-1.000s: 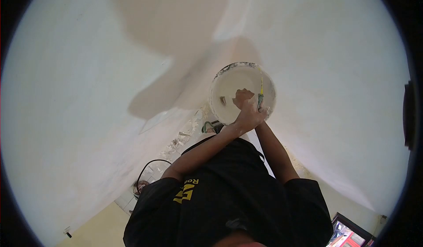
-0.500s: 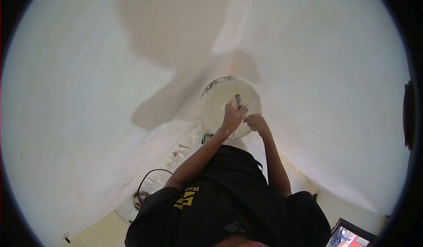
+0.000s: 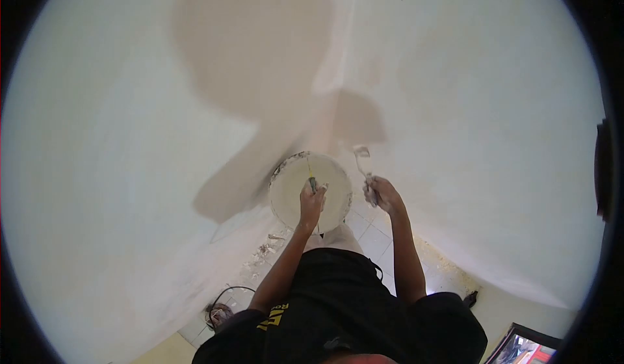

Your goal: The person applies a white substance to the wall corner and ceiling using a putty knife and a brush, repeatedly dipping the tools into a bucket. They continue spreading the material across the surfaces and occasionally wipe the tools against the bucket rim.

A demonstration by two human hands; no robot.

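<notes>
My left hand (image 3: 313,203) is closed around the handle (image 3: 312,183) of a round bucket (image 3: 276,218), which hangs in front of my body. Pale, creamy liquid (image 3: 294,198) shows inside, and the rim is crusted with dark and white smears. To the right of the bucket, my right hand (image 3: 382,194) grips what looks like a flat paintbrush (image 3: 362,159), coated white, its wide end pointing up and away from me. The brush is clear of the bucket. White smears cover the fingers of my right hand.
Pale walls meet in a corner (image 3: 348,58) ahead, with my shadow (image 3: 257,45) across them. Flaky debris (image 3: 265,250) lies on the tiled floor (image 3: 374,242) along the left wall. A dark cable (image 3: 224,292) curves at lower left. A dark-framed opening (image 3: 520,346) is at lower right.
My right hand has moved away from the bucket's right edge, bringing the brush into sight. The bucket and my left hand now appear lower and further left.
</notes>
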